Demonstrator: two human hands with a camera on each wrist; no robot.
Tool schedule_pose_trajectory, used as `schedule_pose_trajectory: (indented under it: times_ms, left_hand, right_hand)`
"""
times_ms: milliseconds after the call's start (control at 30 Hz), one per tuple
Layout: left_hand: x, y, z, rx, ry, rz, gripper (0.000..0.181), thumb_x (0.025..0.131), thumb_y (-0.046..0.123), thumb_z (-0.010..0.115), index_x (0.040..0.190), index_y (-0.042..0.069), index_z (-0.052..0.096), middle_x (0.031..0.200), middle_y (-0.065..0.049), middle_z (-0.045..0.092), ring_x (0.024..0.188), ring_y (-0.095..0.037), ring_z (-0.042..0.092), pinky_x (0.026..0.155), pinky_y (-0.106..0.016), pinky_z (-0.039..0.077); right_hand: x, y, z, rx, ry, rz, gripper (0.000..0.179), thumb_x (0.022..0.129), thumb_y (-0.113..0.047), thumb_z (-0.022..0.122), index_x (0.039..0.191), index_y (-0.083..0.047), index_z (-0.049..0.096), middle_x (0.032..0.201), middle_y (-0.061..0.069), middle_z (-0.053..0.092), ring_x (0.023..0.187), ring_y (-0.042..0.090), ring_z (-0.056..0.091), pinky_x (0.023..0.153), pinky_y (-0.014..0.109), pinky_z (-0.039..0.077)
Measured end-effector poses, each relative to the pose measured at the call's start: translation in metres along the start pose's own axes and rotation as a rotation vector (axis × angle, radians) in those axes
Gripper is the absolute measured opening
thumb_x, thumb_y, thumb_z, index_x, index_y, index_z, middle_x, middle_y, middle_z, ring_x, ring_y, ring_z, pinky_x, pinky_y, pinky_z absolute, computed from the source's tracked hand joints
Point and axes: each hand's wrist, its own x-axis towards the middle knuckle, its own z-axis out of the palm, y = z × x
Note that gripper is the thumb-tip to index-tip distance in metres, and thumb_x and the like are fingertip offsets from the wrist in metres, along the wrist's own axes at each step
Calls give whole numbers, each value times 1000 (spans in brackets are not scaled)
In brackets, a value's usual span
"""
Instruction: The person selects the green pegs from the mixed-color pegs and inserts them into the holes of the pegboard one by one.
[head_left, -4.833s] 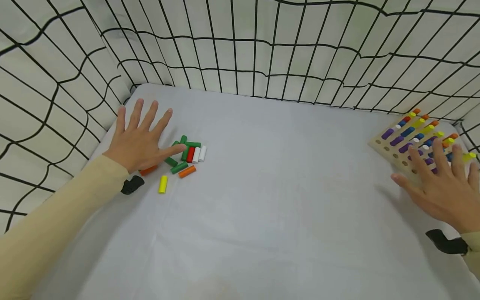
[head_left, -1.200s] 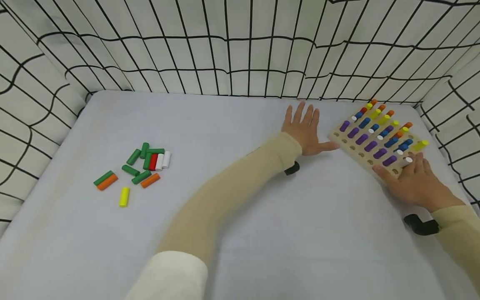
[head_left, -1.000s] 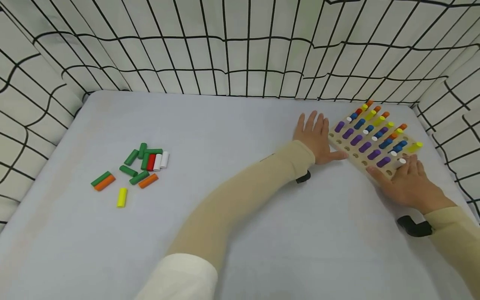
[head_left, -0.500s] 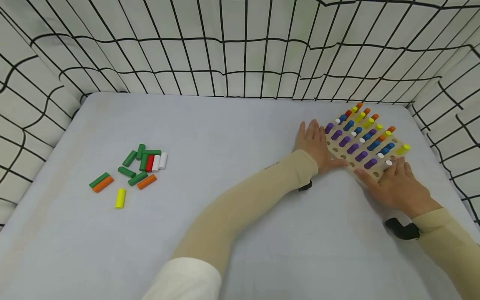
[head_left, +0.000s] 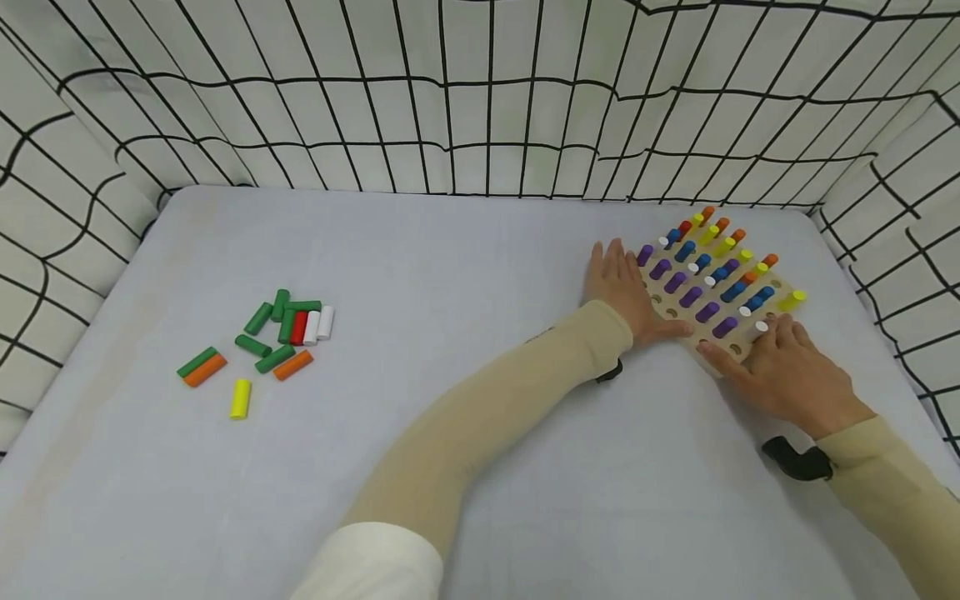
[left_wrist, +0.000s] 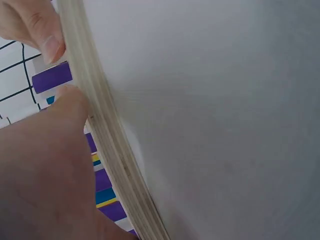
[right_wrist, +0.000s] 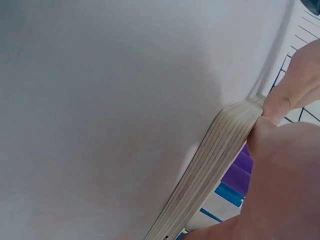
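In the head view a pale wooden pegboard (head_left: 670,313) lies on the table at the right, its holes partly filled with colored pegs. My left hand (head_left: 626,296) touches its left side, straight fingers pointing away and thumb along the near edge. My right hand (head_left: 795,371) rests at the opposite side, with fingers beside the pegs and thumb at the near edge. The two thumbs point toward each other. In the left wrist view the left thumb (left_wrist: 72,102) overlaps the board's layered edge (left_wrist: 112,125). The right thumb (right_wrist: 260,132) presses near that edge in the right wrist view.
Loose pegs lie at the left: several green ones (head_left: 258,318), a red one (head_left: 298,327), white ones (head_left: 326,322), orange ones (head_left: 292,365) and a yellow one (head_left: 240,399). Black wire mesh (head_left: 487,146) stands around the table (head_left: 525,500).
My left hand has gone from beside the loose pegs across to the board's left side. My right hand has come down onto the board's side, and lately the board has slid left between both hands.
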Motion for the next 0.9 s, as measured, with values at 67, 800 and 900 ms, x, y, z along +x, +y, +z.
schedule_pose_trajectory:
  times_ms: [67, 800, 900]
  left_hand:
    - [1, -1, 1, 5, -4, -12, 123, 81, 99, 13, 167, 10, 3, 176, -7, 1, 166, -22, -4, 136, -43, -2]
    - [-7, -30, 13, -93, 3, -36, 130, 78, 101, 23, 167, 9, -2, 177, -9, -5, 166, -23, -7, 136, -45, -2]
    - [-9, -37, 13, -107, 7, -23, 131, 78, 101, 25, 166, 9, -2, 176, -10, -6, 166, -23, -7, 136, -46, -2]
  right_hand:
    - [0, -3, 0, -9, 7, -6, 124, 96, -85, 21, 152, 25, 14, 156, 52, 9, 143, 71, 16, 103, 81, 34]
    - [-4, 0, -11, 17, 144, -145, 100, 99, -73, 44, 154, 9, 36, 151, 45, 38, 145, 66, 24, 113, 83, 19]
    - [-3, 13, -18, 58, 234, -152, 97, 97, -66, 58, 155, 7, 34, 152, 43, 38, 144, 64, 28, 110, 82, 25]
